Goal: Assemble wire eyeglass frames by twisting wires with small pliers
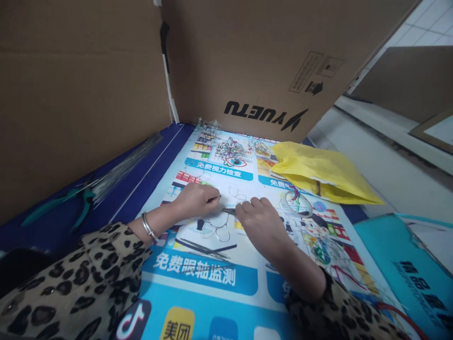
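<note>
My right hand is closed, its fingertips pinched on a thin dark strip that points left toward my other hand. Close by, my left hand has its fingers pressed together; what lies inside them is hidden, though a small dark tip shows at the thumb. Just below the hands is a thin wire bent into rounded loops; whether it joins the strip I cannot tell. Several loose dark strips lie on the printed poster nearer to me. Another fine wire shape is behind the hands.
Teal-handled pliers and a bundle of straight wires lie at left. Tangled wire shapes sit at the back, before tall cardboard walls. To the right are a tape ring, a yellow bag and a teal folder.
</note>
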Available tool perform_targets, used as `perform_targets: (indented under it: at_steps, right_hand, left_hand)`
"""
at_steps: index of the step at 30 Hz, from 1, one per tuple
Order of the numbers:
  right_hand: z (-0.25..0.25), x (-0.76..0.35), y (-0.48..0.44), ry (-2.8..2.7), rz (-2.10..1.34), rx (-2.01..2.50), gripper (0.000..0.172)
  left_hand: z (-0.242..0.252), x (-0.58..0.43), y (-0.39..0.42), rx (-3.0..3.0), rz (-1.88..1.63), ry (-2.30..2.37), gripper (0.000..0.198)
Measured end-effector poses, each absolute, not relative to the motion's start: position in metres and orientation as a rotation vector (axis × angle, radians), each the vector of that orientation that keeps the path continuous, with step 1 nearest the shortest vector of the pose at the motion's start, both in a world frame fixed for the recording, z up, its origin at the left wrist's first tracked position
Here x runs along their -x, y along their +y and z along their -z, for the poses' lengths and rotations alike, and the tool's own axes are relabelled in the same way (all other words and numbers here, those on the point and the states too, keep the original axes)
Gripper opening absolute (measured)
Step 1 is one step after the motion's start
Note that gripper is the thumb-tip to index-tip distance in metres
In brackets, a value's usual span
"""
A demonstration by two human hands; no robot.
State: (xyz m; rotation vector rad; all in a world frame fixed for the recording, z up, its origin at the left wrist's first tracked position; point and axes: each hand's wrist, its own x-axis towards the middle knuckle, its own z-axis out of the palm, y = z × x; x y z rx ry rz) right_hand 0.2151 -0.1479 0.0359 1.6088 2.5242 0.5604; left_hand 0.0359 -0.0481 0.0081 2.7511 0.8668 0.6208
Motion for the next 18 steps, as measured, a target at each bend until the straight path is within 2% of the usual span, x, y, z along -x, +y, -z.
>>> perform_targets:
  at_steps: [3, 10, 18]
  right_hand:
    - [-0.0360, -0.2162, -0.1467, 2.519, -0.504, -1.684, 0.007]
    - [-0.0365, -0.2194, -0.1435, 2.442, -0.399, -1.866, 0.019]
    - [-0.0344, -0.2187, -0.1401, 2.401, -0.303, -1.842, 0.018]
  left_hand:
    - [-0.0083, -0.0355, -0.0476, -2.753, -0.620, 0.861, 0.021]
    - [-0.0084, -0.0356, -0.0475, -2.755, -0.618, 0.828, 0.022]
    - [-0.0099, -0.0352, -0.0475, -2.711, -0.586, 0.794, 0.022]
